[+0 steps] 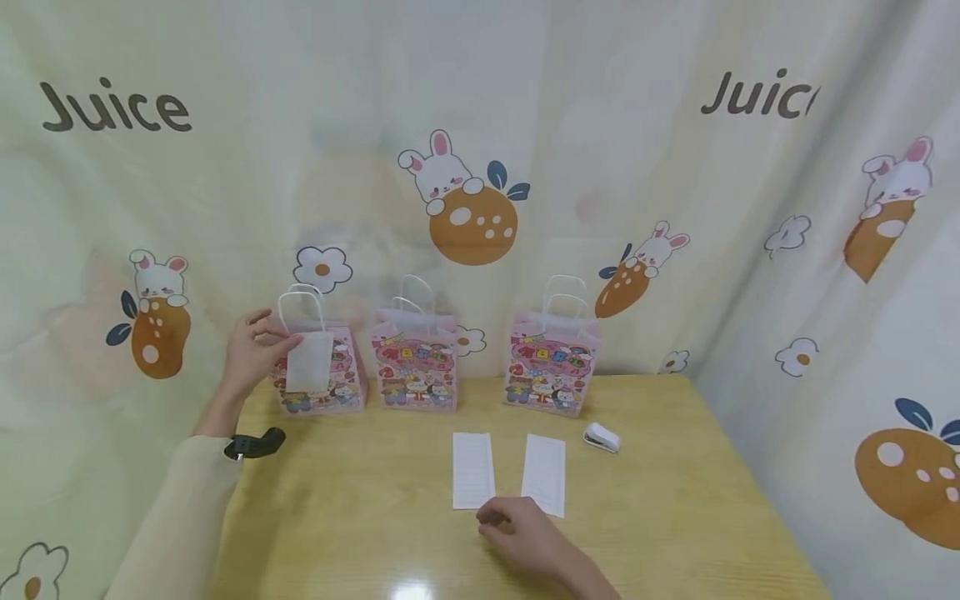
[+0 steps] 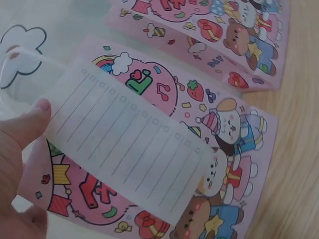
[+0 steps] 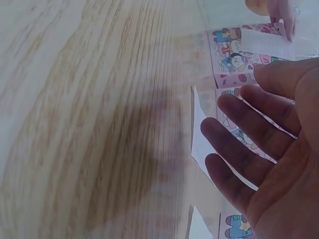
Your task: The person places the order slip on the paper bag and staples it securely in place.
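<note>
At the left of the head view, my left hand (image 1: 253, 354) pinches the top of a lined checklist slip (image 1: 309, 363) in front of the leftmost pink gift bag (image 1: 347, 367). In the left wrist view the thumb lies over the top edge of the slip (image 2: 124, 144), and the other fingers are partly hidden. Its ruled lines and small check boxes face out over the bag's cartoon print. My right hand (image 1: 525, 533) hovers over the near table with loosely bent fingers and holds nothing. Just beyond it lie two more paper slips (image 1: 472, 471), side by side.
A middle gift bag (image 1: 416, 367) and a right gift bag (image 1: 553, 367) stand upright along the back of the wooden table (image 1: 360, 500), white handles raised. A small white stapler (image 1: 602, 437) lies at the right. A printed curtain (image 1: 600, 167) hangs behind and around the table.
</note>
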Motion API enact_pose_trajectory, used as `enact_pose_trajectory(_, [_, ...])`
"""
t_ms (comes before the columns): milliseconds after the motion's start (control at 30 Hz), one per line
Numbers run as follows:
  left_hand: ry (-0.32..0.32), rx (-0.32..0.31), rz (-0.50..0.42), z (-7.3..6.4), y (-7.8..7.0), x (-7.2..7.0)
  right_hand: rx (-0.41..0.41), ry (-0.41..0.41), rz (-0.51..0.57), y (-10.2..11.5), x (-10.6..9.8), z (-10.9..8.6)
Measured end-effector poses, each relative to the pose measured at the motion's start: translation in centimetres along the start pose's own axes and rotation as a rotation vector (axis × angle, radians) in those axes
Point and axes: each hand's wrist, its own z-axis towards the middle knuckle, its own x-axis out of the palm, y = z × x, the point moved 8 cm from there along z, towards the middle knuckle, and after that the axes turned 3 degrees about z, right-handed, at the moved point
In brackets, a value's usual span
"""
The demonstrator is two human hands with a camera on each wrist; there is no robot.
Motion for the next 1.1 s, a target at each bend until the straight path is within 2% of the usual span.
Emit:
enact_pose_trajectory(133, [0.014, -0.043, -0.039, 0.5, 0.4, -0.1, -0.004, 0.008, -0.004, 0.0, -0.6, 0.2])
enact_pose_trajectory(300, [0.014, -0.091, -0.028, 0.0, 1.5, 0.0, 0.035, 0.018, 0.001, -0.6, -0.5, -0.5])
enact_pose_trajectory(467, [-0.044, -0.030, -0.016, -0.4, 1.4, 0.1, 0.066, 0.010, 0.048, -1.4, -0.2, -1.1])
enact_pose_trajectory(567, [-0.051, 0.001, -0.009, -0.5, 1.2, 0.4, 0.073, 0.000, 0.056, -1.6, -0.3, -1.5])
enact_pose_trajectory(833, [-0.095, -0.030, -0.089, -1.0, 1.7, 1.0, 0.066, -0.012, 0.065, -1.9, -0.9, -1.3])
enact_pose_trajectory(933, [-0.091, -0.029, -0.078, -1.4, 1.8, 1.0, 0.070, -0.010, 0.072, -2.1, -1.2, -1.2])
enact_pose_trajectory(1100, [-0.027, -0.011, -0.077, -1.1, 1.8, 1.8, 0.065, -0.059, 0.049, -2.5, -3.3, -1.0])
